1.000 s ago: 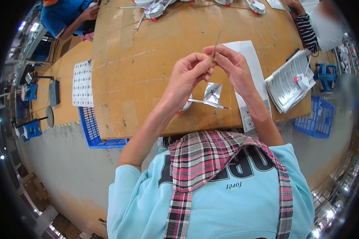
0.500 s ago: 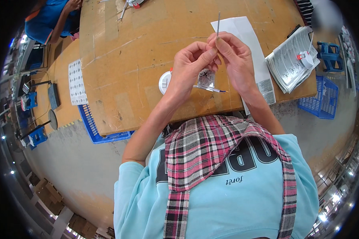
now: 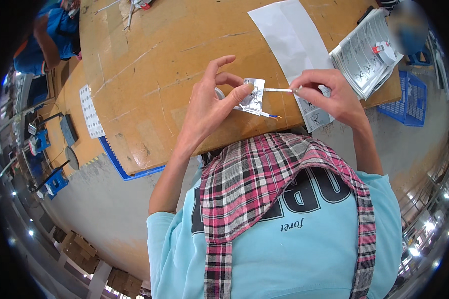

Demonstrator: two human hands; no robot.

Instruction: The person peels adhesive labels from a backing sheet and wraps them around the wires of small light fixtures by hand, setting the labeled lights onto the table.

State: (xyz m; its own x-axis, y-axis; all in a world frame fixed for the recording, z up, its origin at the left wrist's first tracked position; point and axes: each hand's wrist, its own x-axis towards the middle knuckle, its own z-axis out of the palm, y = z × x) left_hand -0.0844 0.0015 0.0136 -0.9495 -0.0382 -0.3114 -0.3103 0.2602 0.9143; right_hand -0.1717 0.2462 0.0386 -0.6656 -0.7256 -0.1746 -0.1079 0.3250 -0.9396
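My left hand (image 3: 207,99) has its thumb pressed on a small silvery-white packet with dark printing (image 3: 255,95); its index and middle fingers stick out above. Behind that hand, mostly hidden, is a round white part (image 3: 219,93). From under the packet runs a white cable (image 3: 254,111) with blue and brown wire ends, close to the table's near edge. My right hand (image 3: 332,94) pinches the right end of a thin white strip (image 3: 278,90) between thumb and finger. The strip's left end meets the packet's edge; whether it goes behind cannot be seen.
A long white sheet (image 3: 289,37) lies partly under my right hand. To its right is a stack of printed leaflets (image 3: 361,60) with a white-and-red part (image 3: 384,52) on top. Blue baskets (image 3: 406,99) flank the wooden table (image 3: 159,99). Another person (image 3: 45,40) is at far left.
My hands, close together around an upright thin strip before, have moved apart. My right hand went right and down, turning the strip level; my left thumb came onto the packet.
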